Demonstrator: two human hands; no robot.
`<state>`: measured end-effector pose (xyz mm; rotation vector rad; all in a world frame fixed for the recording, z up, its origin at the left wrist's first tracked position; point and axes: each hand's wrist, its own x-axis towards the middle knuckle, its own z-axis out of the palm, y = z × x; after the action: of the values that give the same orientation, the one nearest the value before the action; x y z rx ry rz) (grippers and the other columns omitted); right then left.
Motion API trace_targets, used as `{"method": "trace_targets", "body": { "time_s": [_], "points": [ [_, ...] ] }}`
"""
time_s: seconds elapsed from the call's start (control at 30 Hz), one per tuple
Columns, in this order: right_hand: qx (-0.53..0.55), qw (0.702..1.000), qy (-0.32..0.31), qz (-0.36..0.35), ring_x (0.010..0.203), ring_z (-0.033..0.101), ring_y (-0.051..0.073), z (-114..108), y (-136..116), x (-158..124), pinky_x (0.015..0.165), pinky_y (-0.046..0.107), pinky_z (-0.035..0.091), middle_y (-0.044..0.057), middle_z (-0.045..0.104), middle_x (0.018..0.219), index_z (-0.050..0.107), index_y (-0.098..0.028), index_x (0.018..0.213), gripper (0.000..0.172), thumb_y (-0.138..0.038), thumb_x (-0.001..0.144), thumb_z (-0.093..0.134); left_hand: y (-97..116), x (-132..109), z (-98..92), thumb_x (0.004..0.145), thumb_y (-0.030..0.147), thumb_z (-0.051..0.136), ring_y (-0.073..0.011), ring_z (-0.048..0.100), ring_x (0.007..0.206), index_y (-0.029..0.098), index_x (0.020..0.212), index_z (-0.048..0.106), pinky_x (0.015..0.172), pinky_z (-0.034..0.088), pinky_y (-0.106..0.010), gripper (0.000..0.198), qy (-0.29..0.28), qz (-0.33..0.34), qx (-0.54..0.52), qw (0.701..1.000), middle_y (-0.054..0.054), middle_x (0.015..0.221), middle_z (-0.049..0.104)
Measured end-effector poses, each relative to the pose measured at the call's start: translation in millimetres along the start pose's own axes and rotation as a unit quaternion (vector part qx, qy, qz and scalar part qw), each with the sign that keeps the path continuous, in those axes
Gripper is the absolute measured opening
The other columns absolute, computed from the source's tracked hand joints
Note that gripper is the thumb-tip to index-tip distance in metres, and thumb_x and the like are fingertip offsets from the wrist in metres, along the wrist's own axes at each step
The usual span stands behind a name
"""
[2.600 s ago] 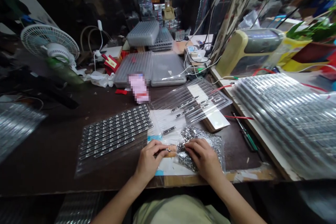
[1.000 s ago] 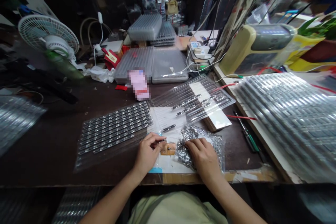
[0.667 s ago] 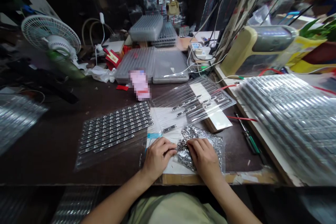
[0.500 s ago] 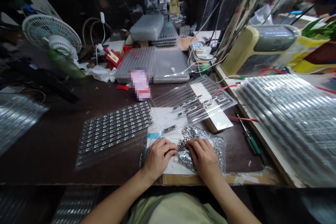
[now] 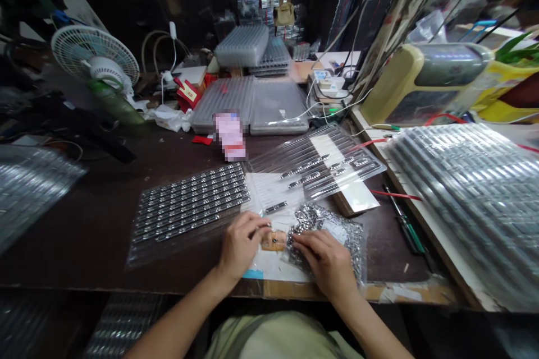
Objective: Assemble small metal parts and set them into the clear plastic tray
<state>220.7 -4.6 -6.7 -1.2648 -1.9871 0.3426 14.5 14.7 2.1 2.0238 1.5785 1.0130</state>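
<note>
As left hand (image 5: pixel 242 247) curls, right hand (image 5: pixel 324 261) presses

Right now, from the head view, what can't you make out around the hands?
- Left hand: too small to tell whether its fingers hold anything.
- Tan piece: partly hidden by the left hand, and its shape is unclear.
- Silver parts bag: near part hidden by the right hand.
- Pink packet: pixelated, so its print is unreadable.
</note>
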Motion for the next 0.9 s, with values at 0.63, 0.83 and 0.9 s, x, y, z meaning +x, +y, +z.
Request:
{"method": "trace_targets", "body": {
  "time_s": [0.63,0.83,0.9],
  "points": [
    [-0.101,0.994,-0.046,-0.003,0.079,0.052,0.015,37,-22,6,0.068,0.030,0.033,0.000,0.066,0.086,0.071,-0.033,0.090,0.010,-0.032,0.086,0.062,-24,26,-29.6,0.084,0.026,0.059,-0.0209,0.057,0.089,0.026,0.087,0.070,0.086,0.035,-0.039,0.011,0.015,0.017,0.169,0.985,-0.002,0.091,0.067],
    [-0.109,0.991,-0.072,-0.012,0.082,0.052,0.015,33,-22,6,0.069,0.030,0.034,0.001,0.065,0.088,0.070,-0.032,0.096,0.014,-0.029,0.089,0.059,1,50,2.7,0.078,0.029,0.067,-0.0214,0.060,0.084,0.022,0.076,0.067,0.089,0.034,-0.041,0.007,-0.062,0.050,0.131,0.988,-0.003,0.081,0.071],
    [-0.109,0.991,-0.074,-0.011,0.083,0.052,0.016,33,-22,5,0.069,0.030,0.034,0.001,0.065,0.089,0.069,-0.033,0.097,0.014,-0.029,0.089,0.059,-1,48,1.0,0.081,0.026,0.063,-0.0208,0.061,0.082,0.021,0.075,0.066,0.088,0.036,-0.040,0.008,-0.055,0.033,0.104,0.992,-0.003,0.079,0.071]
  ]
}}
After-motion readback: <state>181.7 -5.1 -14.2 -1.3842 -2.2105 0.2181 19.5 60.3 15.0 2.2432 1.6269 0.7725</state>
